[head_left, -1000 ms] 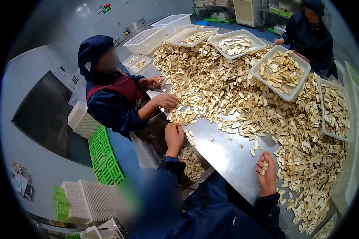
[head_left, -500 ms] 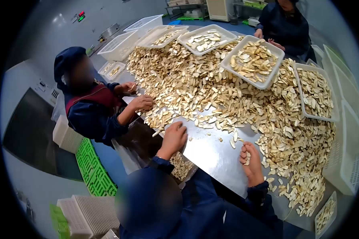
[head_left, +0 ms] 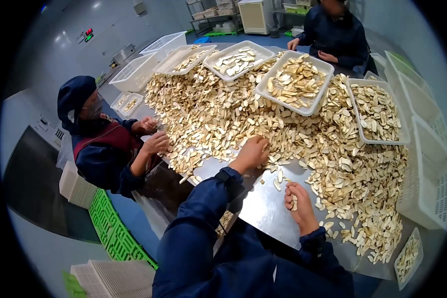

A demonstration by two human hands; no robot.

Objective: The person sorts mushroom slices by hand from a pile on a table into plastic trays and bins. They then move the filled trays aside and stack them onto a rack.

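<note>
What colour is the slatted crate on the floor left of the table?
Green: the crate shows best in the head view.

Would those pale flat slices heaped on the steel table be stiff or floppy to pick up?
Probably stiff and light: the pale tan flat slices keep their shapes in the heap, and the right hand holds several. Being flat, they likely slide on the shiny steel table rather than roll.

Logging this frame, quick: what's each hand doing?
Left hand: fingers curled on the pile, grasp cannot be told.
Right hand: closed, holding a few slices.
</note>
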